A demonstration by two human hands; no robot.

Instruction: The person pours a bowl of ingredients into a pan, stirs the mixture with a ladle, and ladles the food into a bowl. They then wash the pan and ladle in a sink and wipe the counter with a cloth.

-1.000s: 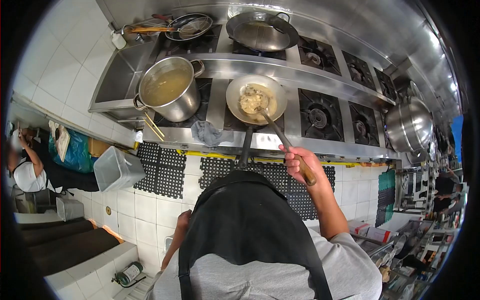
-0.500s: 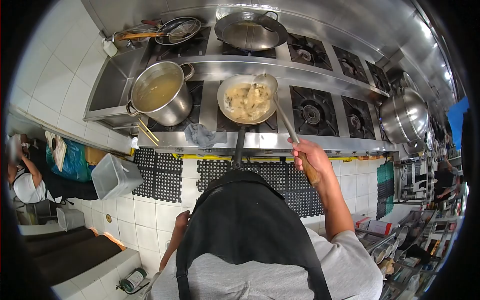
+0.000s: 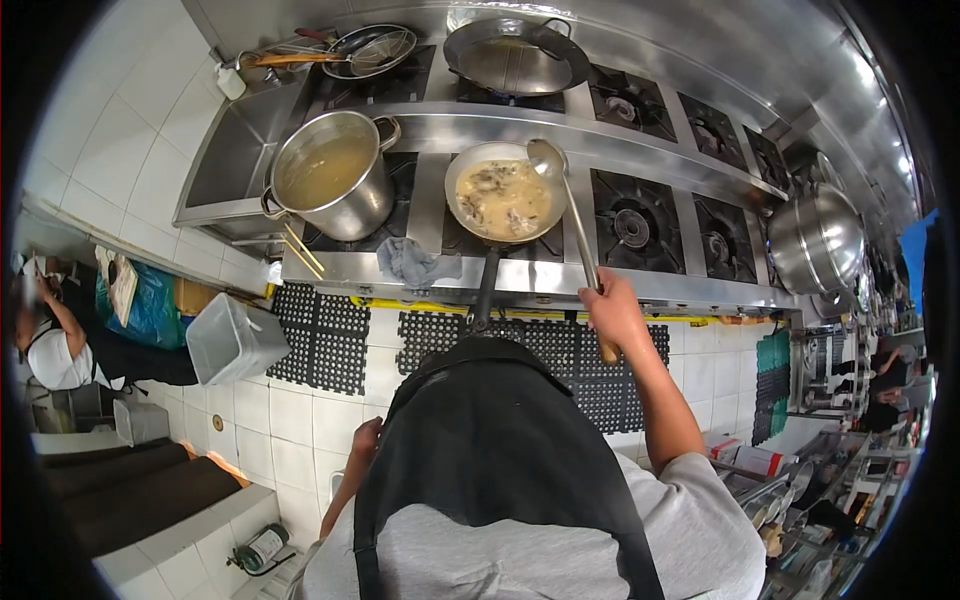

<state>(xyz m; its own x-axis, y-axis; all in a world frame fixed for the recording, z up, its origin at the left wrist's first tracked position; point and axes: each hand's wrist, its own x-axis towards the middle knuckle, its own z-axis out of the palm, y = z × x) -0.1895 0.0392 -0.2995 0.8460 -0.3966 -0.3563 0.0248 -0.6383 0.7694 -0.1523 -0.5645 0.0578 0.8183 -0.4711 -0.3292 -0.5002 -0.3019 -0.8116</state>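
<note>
My right hand (image 3: 614,312) is closed round the wooden-ended handle of a long metal ladle (image 3: 584,236). The ladle's bowl hangs over the upper right rim of a frying pan (image 3: 490,268), whose dark handle points towards me. Creamy sauce with dark pieces (image 3: 503,196) fills the pan, which sits on a front burner. My left hand (image 3: 367,437) is low beside the black apron (image 3: 487,440), away from the stove. Its fingers are mostly hidden by the apron, so what they do does not show.
Left of the pan stands a large steel pot (image 3: 345,190) of cloudy liquid. A grey cloth (image 3: 412,262) lies on the stove's front edge. Behind are a wide dark pan (image 3: 515,62) and a strainer (image 3: 383,50). Steel bowls (image 3: 815,238) sit at right. Another person (image 3: 60,350) is far left.
The ladle's bowl has risen off the sauce to the pan's upper right rim, and its handle has swung more upright. My left hand stays low beside the apron.
</note>
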